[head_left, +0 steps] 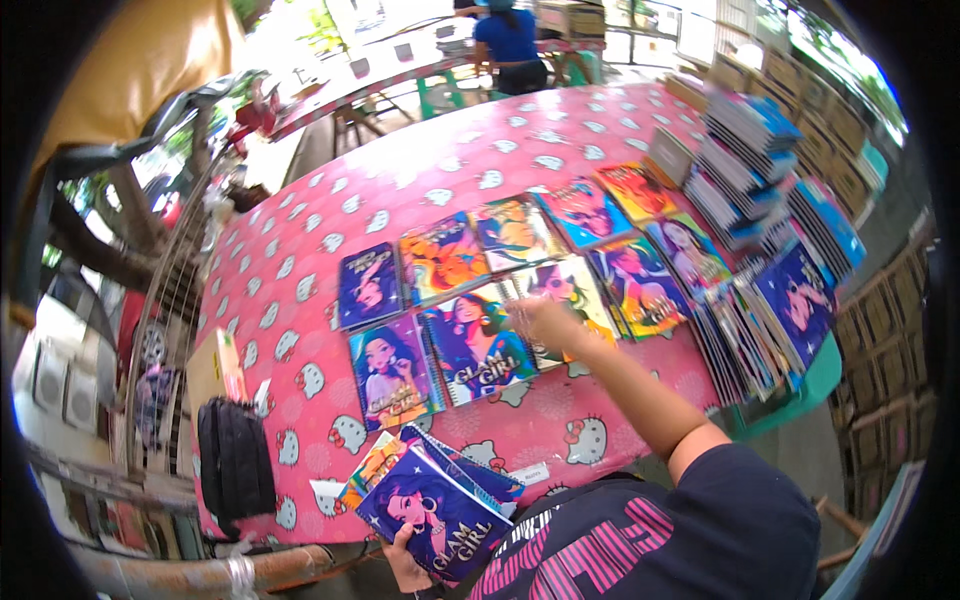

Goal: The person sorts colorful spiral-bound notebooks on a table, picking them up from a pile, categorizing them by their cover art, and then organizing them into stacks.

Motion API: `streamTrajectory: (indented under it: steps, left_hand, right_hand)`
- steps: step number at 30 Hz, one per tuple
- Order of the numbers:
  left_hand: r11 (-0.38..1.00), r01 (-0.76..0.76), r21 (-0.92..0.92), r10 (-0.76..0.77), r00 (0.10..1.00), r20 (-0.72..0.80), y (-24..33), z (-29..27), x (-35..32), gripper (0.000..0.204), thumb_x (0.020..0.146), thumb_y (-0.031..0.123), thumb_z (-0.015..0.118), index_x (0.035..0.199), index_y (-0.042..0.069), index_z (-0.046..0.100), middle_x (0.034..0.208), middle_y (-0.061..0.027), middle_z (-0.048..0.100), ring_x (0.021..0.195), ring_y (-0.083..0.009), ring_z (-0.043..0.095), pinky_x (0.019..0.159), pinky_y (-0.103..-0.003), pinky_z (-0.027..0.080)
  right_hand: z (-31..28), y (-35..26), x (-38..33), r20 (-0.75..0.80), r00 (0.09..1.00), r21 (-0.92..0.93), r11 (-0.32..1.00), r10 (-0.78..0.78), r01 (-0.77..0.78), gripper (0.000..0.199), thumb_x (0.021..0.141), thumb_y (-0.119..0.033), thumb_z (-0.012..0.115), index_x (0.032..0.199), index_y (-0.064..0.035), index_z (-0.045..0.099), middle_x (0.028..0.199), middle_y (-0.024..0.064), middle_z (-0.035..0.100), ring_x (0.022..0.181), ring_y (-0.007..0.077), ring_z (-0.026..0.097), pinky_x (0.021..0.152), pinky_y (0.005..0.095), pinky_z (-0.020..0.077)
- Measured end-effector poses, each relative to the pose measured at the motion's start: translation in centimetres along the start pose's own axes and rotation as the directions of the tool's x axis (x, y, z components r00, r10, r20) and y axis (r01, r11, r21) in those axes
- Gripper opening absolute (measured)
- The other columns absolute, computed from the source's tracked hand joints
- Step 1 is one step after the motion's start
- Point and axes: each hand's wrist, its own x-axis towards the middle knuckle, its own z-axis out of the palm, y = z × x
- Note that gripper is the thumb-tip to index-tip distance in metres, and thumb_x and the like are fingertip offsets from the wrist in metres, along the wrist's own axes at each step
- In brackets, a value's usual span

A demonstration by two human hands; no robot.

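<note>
My left hand [408, 564] grips a fanned bundle of spiral notebooks at the near table edge. The top notebook [432, 510] has a dark purple cover with a drawn woman wearing hoop earrings. My right hand [545, 322] is stretched over the table, at the left part of a white-covered notebook [572, 290] in the near row. Its fingers are blurred, and whether they touch or grip that notebook is unclear. Beside it on the left lie a teal-and-blue notebook [478, 345] and a purple one [392, 370]. More bright notebooks, such as an orange one [445, 258], form a far row.
Tall stacks of notebooks [735, 180] and a leaning pile [750, 335] stand at the right. A black bag [236, 455] rests at the table's left edge. Cardboard boxes [885, 340] line the right side. Another person [510, 45] in blue is at a far table.
</note>
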Motion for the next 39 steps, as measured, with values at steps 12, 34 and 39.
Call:
streamTrajectory:
  steps: [12, 34, 39]
  left_hand:
    - [0.980, -0.003, 0.198, -0.078, 0.913, 0.401, 1.2, 14.1, 6.3, 0.043, 0.074, 0.010, 0.060, 0.115, 0.000, 0.051, 0.101, -0.0097, 0.061, 0.086, -0.0212, 0.063, 0.075, -0.033, 0.053]
    - [0.953, -0.009, 0.303, -0.076, 0.961, 0.266, -4.2, 15.0, 9.0, 0.066, 0.072, 0.007, 0.073, 0.125, 0.000, 0.036, 0.116, -0.0111, 0.051, 0.102, -0.0173, 0.054, 0.088, -0.030, 0.046]
    - [0.967, 0.099, 0.233, -0.176, 0.924, 0.338, -3.8, 15.5, 8.8, 0.054, 0.070, 0.001, 0.069, 0.118, -0.002, 0.045, 0.105, -0.0094, 0.058, 0.096, -0.0194, 0.058, 0.088, -0.032, 0.047]
  right_hand:
    - [-16.8, 25.6, -3.4, -0.717, 0.483, -0.324, 0.374, 0.502, -0.869, 0.033, 0.087, -0.016, 0.044, 0.114, -0.0077, 0.059, 0.122, 0.0157, 0.056, 0.121, 0.0283, 0.047, 0.095, 0.0425, 0.0409]
    - [-18.1, 23.5, -0.8, -0.568, 0.744, -0.582, 0.467, 0.352, -0.665, 0.033, 0.082, -0.029, 0.059, 0.099, -0.0017, 0.057, 0.092, 0.0207, 0.065, 0.085, 0.0357, 0.064, 0.075, 0.0434, 0.0516]
    - [-4.8, 9.6, -8.1, 0.148, 0.988, 0.233, 0.969, 0.044, -0.078, 0.029, 0.082, -0.031, 0.062, 0.100, -0.0086, 0.065, 0.109, 0.0070, 0.061, 0.098, 0.0223, 0.059, 0.076, 0.0348, 0.0503]
